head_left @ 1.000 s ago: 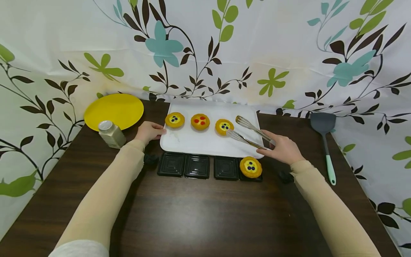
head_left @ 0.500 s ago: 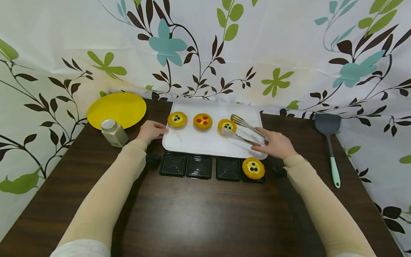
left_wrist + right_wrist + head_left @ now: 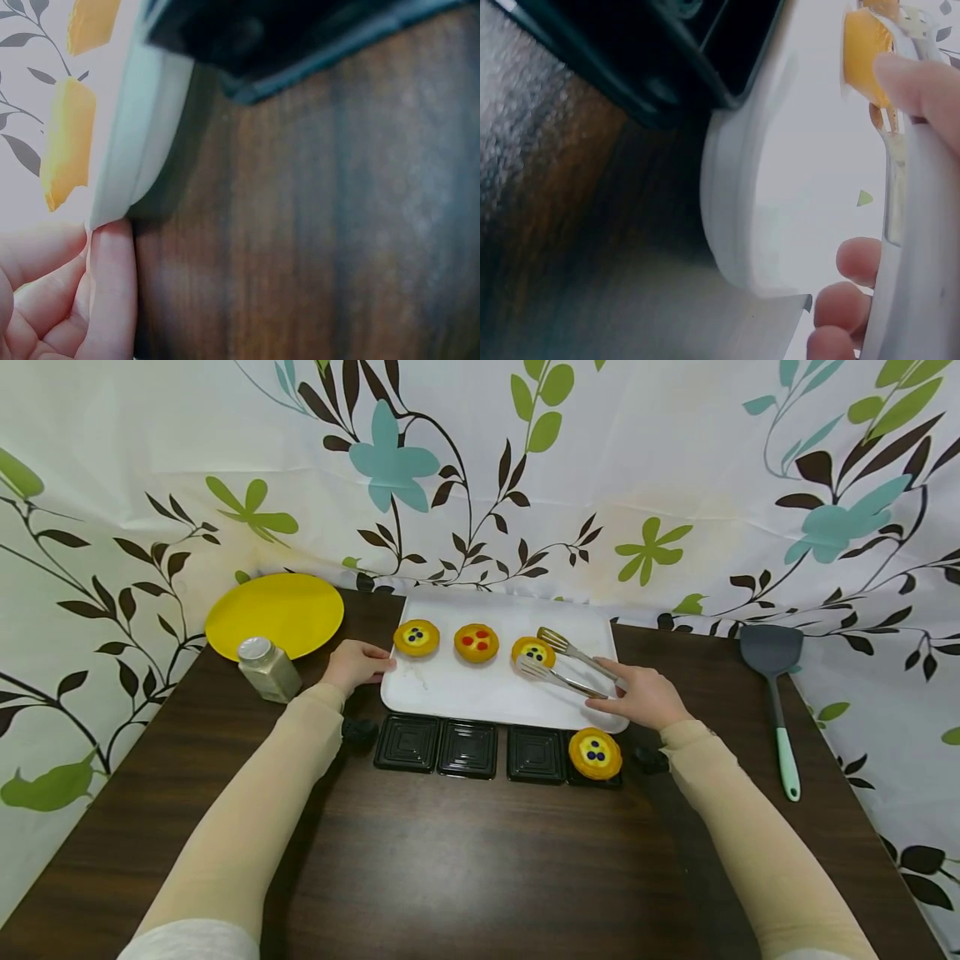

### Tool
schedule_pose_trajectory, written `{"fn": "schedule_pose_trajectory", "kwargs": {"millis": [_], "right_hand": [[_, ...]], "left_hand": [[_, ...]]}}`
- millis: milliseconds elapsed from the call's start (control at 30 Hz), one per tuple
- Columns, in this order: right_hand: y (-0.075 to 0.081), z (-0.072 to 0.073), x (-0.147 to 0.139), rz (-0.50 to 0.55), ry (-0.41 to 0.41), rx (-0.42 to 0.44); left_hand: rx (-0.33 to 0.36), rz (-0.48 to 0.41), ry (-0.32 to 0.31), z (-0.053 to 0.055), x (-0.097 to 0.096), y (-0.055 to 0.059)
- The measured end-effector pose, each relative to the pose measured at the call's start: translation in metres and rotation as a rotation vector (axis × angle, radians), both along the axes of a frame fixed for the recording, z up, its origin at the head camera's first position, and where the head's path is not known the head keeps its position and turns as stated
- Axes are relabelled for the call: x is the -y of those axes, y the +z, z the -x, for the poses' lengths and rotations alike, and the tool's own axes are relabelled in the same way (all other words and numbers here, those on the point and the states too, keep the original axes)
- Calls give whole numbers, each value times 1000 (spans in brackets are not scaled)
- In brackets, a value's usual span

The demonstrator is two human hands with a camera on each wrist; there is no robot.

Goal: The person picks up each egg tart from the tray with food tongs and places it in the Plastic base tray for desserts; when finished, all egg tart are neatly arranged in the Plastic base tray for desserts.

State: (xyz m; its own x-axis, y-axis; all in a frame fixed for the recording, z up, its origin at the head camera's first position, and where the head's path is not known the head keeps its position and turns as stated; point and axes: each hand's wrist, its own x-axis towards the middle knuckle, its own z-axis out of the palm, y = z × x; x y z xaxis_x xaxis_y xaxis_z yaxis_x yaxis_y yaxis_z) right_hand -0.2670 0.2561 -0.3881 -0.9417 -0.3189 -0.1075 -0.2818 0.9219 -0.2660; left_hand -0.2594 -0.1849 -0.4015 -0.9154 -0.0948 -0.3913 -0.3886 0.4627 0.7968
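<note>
My left hand (image 3: 356, 666) pinches the left edge of a white tray (image 3: 457, 695), thumb and fingers on either side of its rim in the left wrist view. In my right hand (image 3: 643, 694) is a pair of metal tongs (image 3: 573, 683), gripped over the tray's right part. The slotted ends of the tongs stand on both sides of a tart with blue dots (image 3: 535, 652). Left of it on the tray lie a tart with red pieces (image 3: 476, 644) and another blue-dotted tart (image 3: 416, 637).
Black square trays (image 3: 407, 742) line the tray's front side; the rightmost holds a blue-dotted tart (image 3: 596, 753). A yellow plate (image 3: 275, 610) and a shaker jar (image 3: 269, 670) stand at the left. A grey spatula (image 3: 772, 652) with a mint handle lies at the right.
My right hand has moved left with the tongs, bringing their ends around the rightmost tart on the white tray. The left hand stays at the tray's edge.
</note>
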Motion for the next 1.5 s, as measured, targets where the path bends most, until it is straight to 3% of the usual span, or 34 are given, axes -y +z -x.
{"fn": "schedule_pose_trajectory", "kwargs": {"millis": [400,933,1500], "right_hand": [[6,-12,-4,44,2,-29],[11,-42,-17,84,55,-86],[19,-93,-24,73,90,-69]], "left_hand": [[8,-1,-3,1,-2,-1],[34,-1,10,8,2,-8],[29,-5,9,4,1,-3]]}}
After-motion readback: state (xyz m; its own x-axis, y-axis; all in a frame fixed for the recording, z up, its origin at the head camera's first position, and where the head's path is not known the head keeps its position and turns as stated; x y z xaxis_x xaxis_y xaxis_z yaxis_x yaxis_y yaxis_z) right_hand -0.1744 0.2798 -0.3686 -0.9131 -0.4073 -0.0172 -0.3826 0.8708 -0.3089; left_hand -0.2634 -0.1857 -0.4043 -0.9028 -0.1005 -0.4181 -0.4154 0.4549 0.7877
